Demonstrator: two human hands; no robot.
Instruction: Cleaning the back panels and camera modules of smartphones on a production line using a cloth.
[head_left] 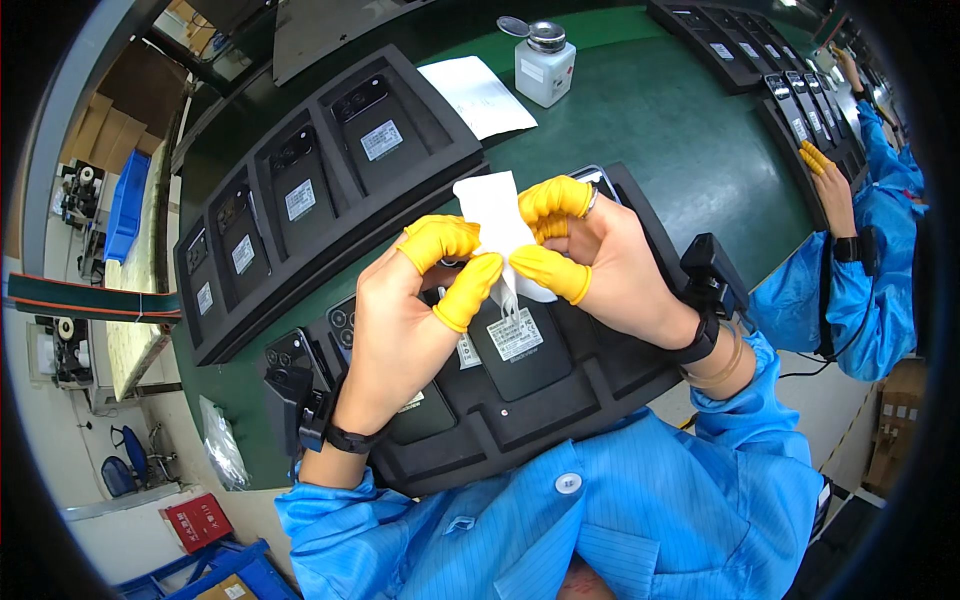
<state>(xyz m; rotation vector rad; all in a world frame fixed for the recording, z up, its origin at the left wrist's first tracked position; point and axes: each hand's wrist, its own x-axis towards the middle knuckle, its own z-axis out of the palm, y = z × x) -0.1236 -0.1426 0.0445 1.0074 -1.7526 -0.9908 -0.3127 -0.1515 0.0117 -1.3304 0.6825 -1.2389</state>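
Note:
Between my two hands is a white wipe (492,210), crumpled at its middle and hanging down in folds. My left hand (400,300) pinches its left side between thumb and forefinger. On the other side my right hand (610,260) grips it the same way. Yellow finger cots cover the thumbs and fingers of both hands. Right below lies a dark smartphone (530,372), back up with a white label, in a black foam tray (590,405). More phones sit in that tray, partly hidden by my hands.
Another black foam tray (345,225) with several labelled phones lies to the left. Behind it are a white sheet (478,95) and a white dispenser bottle (545,70) with its lid up. Further trays (725,45) and a co-worker's hand (830,185) are at the right. A clear plastic bag (222,445) hangs at the left edge.

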